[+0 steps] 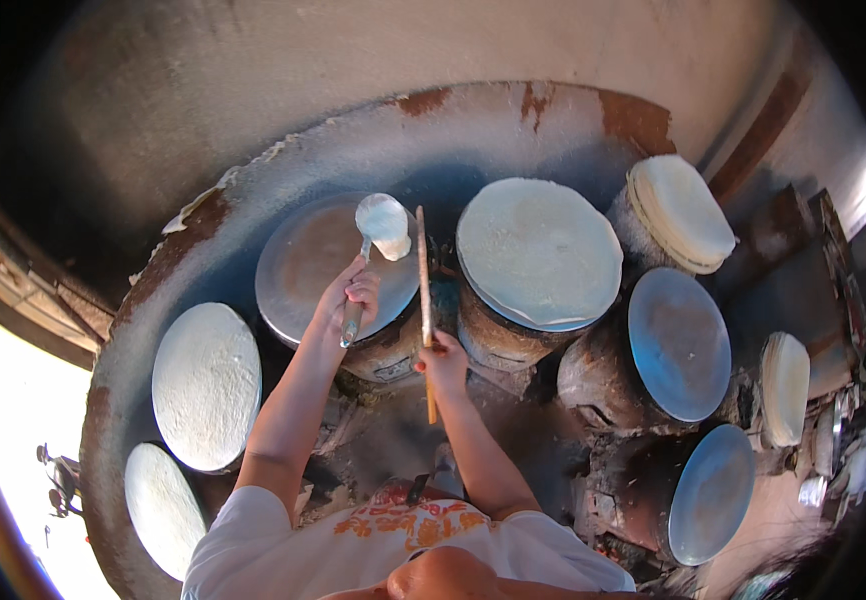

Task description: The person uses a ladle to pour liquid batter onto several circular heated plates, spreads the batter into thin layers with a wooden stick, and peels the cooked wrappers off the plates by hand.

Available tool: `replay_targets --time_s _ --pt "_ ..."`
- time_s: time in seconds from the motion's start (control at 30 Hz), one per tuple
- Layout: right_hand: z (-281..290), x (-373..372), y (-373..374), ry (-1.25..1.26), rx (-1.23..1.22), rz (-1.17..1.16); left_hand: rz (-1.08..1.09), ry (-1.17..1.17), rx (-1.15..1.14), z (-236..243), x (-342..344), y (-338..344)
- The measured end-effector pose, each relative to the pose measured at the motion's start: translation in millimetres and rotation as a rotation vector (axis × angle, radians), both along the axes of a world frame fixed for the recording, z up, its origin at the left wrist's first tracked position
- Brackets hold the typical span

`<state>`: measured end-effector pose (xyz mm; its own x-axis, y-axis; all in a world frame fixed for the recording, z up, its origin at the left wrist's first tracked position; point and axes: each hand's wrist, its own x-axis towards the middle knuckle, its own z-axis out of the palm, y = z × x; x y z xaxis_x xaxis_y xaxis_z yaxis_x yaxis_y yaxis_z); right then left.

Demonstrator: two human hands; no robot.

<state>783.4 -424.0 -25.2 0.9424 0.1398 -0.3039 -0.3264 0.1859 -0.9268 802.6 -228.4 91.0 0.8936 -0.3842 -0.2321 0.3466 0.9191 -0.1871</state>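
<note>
Working at a ring of round griddles set on clay stoves inside a wide curved trough (pixel 153 270). Progress as judged: the griddle at 1 o'clock (pixel 539 250) already carried a full white batter sheet, and two more white rounds lay at 8 o'clock (pixel 206 385) and 7 o'clock (pixel 161 508). A stack of finished sheets (pixel 681 212) sat at 2 o'clock, a smaller stack (pixel 785 388) at 3 o'clock. The griddle at 12 o'clock (pixel 298 270) was bare, as were two at 3 to 4 o'clock (pixel 679 343) (pixel 711 492); those remained uncoated.

My left hand (pixel 348 298) was closed around the ladle (pixel 383 226) handle, forearm stretched forward, the batter-coated bowl poised over the bare griddle's far right rim. My right hand (pixel 445 362) was clamped on a thin wooden stick (pixel 423 290), held nearly upright between the 12 and 1 o'clock griddles, elbow bent close to my body.
</note>
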Motion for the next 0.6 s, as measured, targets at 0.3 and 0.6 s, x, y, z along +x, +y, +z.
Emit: replay_targets --time_s 0.3,0.6 --pt "21 46 57 -0.465 -0.709 0.109 0.107 -0.052 0.946 -19 71 23" --pt "36 34 61 -0.777 -0.970 0.163 0.049 -0.093 1.397 -35 61 79"
